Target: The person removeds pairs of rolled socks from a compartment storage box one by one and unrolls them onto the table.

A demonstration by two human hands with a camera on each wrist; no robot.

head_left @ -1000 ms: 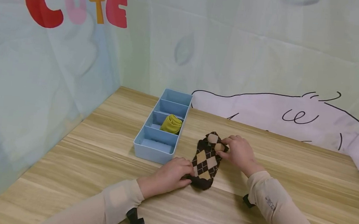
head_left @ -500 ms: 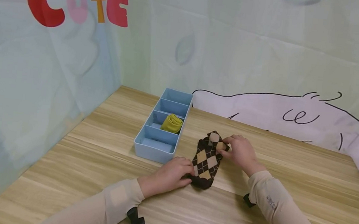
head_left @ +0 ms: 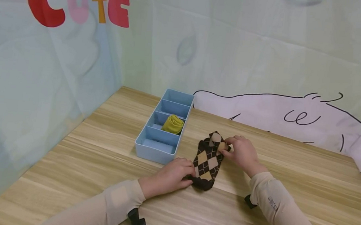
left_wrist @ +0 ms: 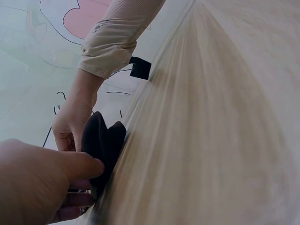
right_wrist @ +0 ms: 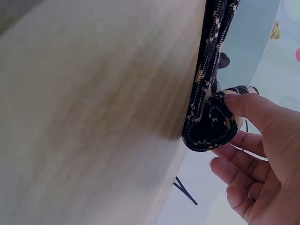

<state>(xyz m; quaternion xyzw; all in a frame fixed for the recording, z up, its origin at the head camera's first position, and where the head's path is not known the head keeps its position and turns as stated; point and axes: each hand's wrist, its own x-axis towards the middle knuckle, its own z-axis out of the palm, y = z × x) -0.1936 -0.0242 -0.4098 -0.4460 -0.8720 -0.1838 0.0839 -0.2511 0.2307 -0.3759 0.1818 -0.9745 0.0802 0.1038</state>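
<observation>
An argyle sock point(head_left: 208, 163), dark brown with tan and pink diamonds, lies flat on the table with its far end rolled over. At the near left side, my left hand point(head_left: 172, 175) pinches its dark edge. The left wrist view shows the thumb against the dark fabric point(left_wrist: 104, 140), which opens in two upright flaps. My right hand point(head_left: 243, 155) holds the rolled far end. Seen from the right wrist, the roll point(right_wrist: 213, 124) is a tight spiral of layers, with the thumb on top and the other fingers loosely bent beside and under it.
A blue tray point(head_left: 155, 155) with a row of compartments stands left of the sock. A rolled yellow-green cloth point(head_left: 173, 124) sits in its second compartment from the front. Printed fabric walls point(head_left: 254, 54) rise along the back and left edges of the wooden table point(head_left: 98, 155).
The rolled end of the sock has shifted very slightly to the right. Both hands keep almost the same place and hold.
</observation>
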